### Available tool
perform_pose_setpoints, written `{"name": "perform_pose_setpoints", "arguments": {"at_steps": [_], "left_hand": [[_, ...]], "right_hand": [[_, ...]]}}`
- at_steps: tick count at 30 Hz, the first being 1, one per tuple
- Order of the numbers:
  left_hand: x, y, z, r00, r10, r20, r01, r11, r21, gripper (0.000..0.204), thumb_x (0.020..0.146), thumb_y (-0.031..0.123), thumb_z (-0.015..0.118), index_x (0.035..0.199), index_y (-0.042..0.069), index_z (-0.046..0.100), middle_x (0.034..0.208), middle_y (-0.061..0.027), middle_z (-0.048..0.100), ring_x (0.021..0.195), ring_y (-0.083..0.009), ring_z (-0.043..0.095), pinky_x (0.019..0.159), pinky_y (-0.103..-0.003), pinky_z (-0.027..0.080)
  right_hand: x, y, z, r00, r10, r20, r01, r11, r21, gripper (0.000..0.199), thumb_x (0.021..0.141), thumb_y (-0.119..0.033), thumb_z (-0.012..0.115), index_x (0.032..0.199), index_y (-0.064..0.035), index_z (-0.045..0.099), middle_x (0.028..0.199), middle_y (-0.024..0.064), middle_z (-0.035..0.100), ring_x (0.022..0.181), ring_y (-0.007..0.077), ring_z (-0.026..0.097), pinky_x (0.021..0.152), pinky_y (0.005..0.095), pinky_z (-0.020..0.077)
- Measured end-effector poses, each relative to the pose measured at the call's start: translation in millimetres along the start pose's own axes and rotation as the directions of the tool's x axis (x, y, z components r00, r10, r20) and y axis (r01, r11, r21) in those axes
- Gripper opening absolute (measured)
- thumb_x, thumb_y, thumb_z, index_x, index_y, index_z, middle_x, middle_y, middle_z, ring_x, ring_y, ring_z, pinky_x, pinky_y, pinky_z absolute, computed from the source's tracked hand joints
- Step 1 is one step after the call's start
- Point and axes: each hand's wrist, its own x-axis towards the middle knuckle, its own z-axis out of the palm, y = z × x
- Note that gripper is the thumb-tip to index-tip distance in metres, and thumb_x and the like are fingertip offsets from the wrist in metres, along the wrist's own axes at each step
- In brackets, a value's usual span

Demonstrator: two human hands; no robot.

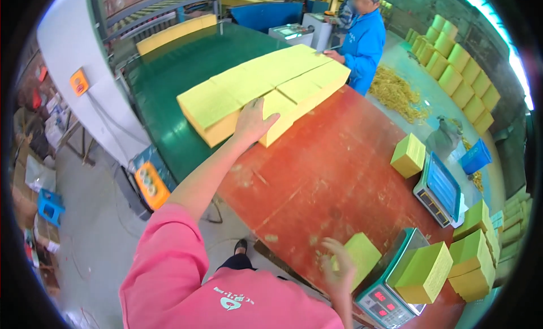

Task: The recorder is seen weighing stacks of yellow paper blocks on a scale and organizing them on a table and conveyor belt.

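Observation:
A long row of yellow blocks (237, 85), which look like stacked paper, lies across the green belt and the red tabletop. Its near end has a short block (279, 107) standing slightly apart from its neighbours. My left hand (253, 124) rests on that near end, fingers extended and thumb spread. Low on the right, my right hand (339, 269) is somewhat blurred, with its fingers apart, beside a single yellow block (365, 255) on the table. Whether it touches that block I cannot tell. Another yellow block (424, 272) sits on the nearer scale (376, 306).
The red table (317, 170) joins a green conveyor belt (169, 122). A second scale (442, 185) stands right, beside a block (408, 155) and several stacked blocks (474, 261). A person in blue (365, 46) stands at the far end. An orange control box (151, 186) is left.

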Motion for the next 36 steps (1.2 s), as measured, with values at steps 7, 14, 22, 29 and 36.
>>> {"name": "perform_pose_setpoints", "arguments": {"at_steps": [7,14,22,29,36], "left_hand": [[61,-23,36,0.928,0.069,0.365,-0.169,0.954,0.249,0.104,0.074,0.062,0.069,0.146,-0.003,0.032,0.15,-0.0305,0.031,0.139,-0.0426,0.033,0.114,-0.047,0.03],[68,-39,40,0.923,0.095,0.373,-0.151,0.981,0.124,0.106,0.072,0.061,0.073,0.147,-0.003,0.031,0.148,-0.0315,0.031,0.135,-0.044,0.035,0.111,-0.049,0.032],[110,-67,50,0.881,-0.001,0.472,0.073,0.988,-0.133,0.061,0.088,0.04,0.062,0.116,-0.011,0.046,0.097,-0.0311,0.065,0.094,-0.0436,0.065,0.083,-0.05,0.052],[118,-76,65,0.824,-0.051,0.564,0.123,0.988,-0.09,0.054,0.086,0.04,0.059,0.112,-0.007,0.048,0.103,-0.0281,0.065,0.097,-0.0415,0.064,0.086,-0.049,0.05],[108,-62,57,0.678,0.103,0.728,0.065,0.978,-0.199,0.067,0.08,0.049,0.066,0.117,-0.005,0.052,0.116,-0.026,0.064,0.109,-0.0358,0.062,0.092,-0.042,0.048]], "right_hand": [[39,57,144,0.978,0.113,-0.176,-0.139,0.98,-0.143,0.032,0.08,0.0,0.066,0.112,-0.0022,0.065,0.125,0.0187,0.061,0.116,0.0337,0.059,0.097,0.0397,0.0479],[45,82,181,0.997,0.009,-0.076,-0.05,0.824,-0.565,0.036,0.076,-0.01,0.066,0.112,-0.0057,0.064,0.13,0.0144,0.057,0.124,0.0339,0.051,0.103,0.0467,0.0382],[49,80,183,0.998,0.029,-0.049,-0.054,0.779,-0.625,0.037,0.076,-0.011,0.065,0.112,-0.0053,0.064,0.128,0.0139,0.058,0.123,0.0332,0.052,0.102,0.0456,0.0384],[51,81,184,0.998,0.037,-0.058,-0.065,0.784,-0.617,0.035,0.076,-0.01,0.065,0.111,-0.0051,0.064,0.128,0.0141,0.058,0.123,0.0332,0.052,0.101,0.0456,0.0391],[52,78,181,0.993,0.032,-0.115,-0.092,0.82,-0.565,0.037,0.076,-0.006,0.065,0.113,-0.0043,0.062,0.128,0.016,0.058,0.122,0.0349,0.053,0.101,0.0459,0.0406]]}}
